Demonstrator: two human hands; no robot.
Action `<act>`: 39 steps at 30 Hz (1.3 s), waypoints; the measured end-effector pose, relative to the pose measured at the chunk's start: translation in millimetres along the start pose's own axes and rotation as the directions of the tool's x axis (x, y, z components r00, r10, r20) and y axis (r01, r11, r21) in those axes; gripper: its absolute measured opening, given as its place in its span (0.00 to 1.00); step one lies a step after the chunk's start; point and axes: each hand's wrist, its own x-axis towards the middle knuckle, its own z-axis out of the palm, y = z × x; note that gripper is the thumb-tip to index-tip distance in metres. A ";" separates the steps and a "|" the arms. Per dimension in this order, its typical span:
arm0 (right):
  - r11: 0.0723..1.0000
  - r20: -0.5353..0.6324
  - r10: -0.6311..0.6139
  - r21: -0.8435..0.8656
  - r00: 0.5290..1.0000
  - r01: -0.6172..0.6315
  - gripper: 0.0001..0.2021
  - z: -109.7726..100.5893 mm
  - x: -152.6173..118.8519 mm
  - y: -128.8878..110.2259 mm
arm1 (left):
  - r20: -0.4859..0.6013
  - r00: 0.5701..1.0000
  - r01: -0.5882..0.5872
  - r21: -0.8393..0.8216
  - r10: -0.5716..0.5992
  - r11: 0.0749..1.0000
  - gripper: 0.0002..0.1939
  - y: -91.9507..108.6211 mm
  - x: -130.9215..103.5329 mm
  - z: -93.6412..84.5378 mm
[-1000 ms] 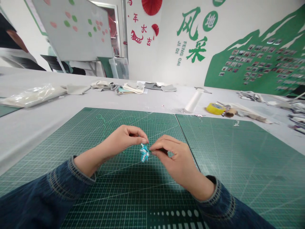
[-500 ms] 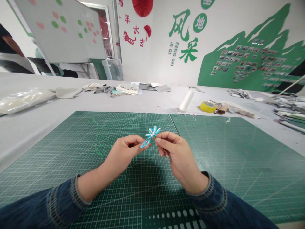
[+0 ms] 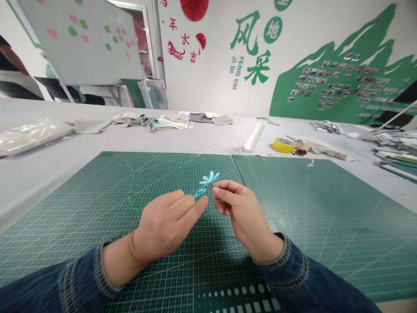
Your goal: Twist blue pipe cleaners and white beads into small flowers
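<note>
A small light-blue flower (image 3: 210, 178) with white beads along its petals is held up in front of me. My right hand (image 3: 243, 213) is closed, thumb and index finger pinching its base; a bit of green shows between the fingers. Below the petals a blue leaf-shaped loop (image 3: 200, 192) points toward my left hand (image 3: 171, 221). That hand has its back turned up and its index finger stretched forward. The loop's lower end goes behind its fingers, where the thumb is hidden; the hand appears closed on it.
Green cutting mats (image 3: 97, 208) lie under my hands, with loose green thread (image 3: 132, 195) on the left. Beyond them are a white thread cone (image 3: 256, 135), yellow tape (image 3: 283, 145), fabric scraps (image 3: 174, 121) and a plastic-wrapped bundle (image 3: 35, 134). A person's arm (image 3: 13, 58) shows far left.
My left hand has rolled over so that its back faces up, and its index finger has straightened. The blue loop has tilted and shifted slightly up. My right hand keeps its pinch.
</note>
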 end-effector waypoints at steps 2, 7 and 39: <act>0.994 -0.027 -0.029 -0.102 0.999 0.026 0.05 0.9 -0.5 1.1 | 0.009 0.999 -0.048 0.055 0.047 0.997 0.11 2.2 4.2 -5.2; 0.939 -0.062 -0.059 -0.343 0.996 0.034 0.03 3.9 -2.6 2.2 | 0.041 0.993 -0.114 0.124 0.110 0.986 0.09 6.0 14.0 -12.4; 0.169 0.517 -0.429 -0.760 0.741 0.627 0.12 5.9 -15.9 4.6 | 0.336 0.785 0.614 -0.306 -0.521 0.728 0.07 -41.6 15.8 -8.7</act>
